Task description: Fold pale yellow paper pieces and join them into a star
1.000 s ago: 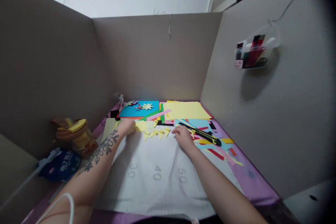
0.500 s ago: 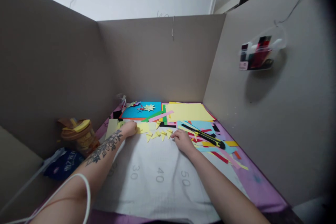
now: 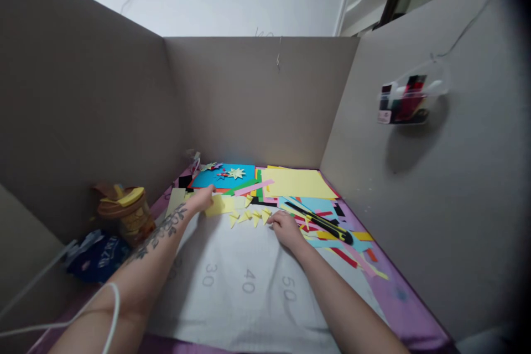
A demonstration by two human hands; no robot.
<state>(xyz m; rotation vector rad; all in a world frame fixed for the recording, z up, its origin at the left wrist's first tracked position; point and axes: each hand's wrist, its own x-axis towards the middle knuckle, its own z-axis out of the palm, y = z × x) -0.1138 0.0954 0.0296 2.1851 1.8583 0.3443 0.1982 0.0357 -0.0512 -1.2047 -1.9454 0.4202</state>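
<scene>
My left hand [image 3: 202, 199] is at the left end of a pale yellow paper piece [image 3: 219, 204], its fingers curled. Whatever lies between those fingers, if anything, is hidden. Farther right, my right hand [image 3: 286, 228] has thumb and forefinger pinched at the edge of a small folded yellow paper piece [image 3: 265, 215], the rightmost of a short row. Other folded pieces [image 3: 246, 216] lie to its left, and one more [image 3: 248, 200] sits just behind. A black and yellow utility knife [image 3: 321, 222] rests on paper strips beyond my right hand.
Behind are a blue sheet [image 3: 203, 178] bearing paper stars [image 3: 237, 173] and a yellow sheet [image 3: 296, 182]. Colored strips [image 3: 344, 256] cover the right side. A brown tub [image 3: 135, 215] and a blue packet [image 3: 99, 257] stand left. A clear container [image 3: 404, 100] hangs on the right panel.
My left hand has drawn slightly up and back from the yellow paper, a finger now raised. My right hand stays by the same folded piece. The view has tilted a little.
</scene>
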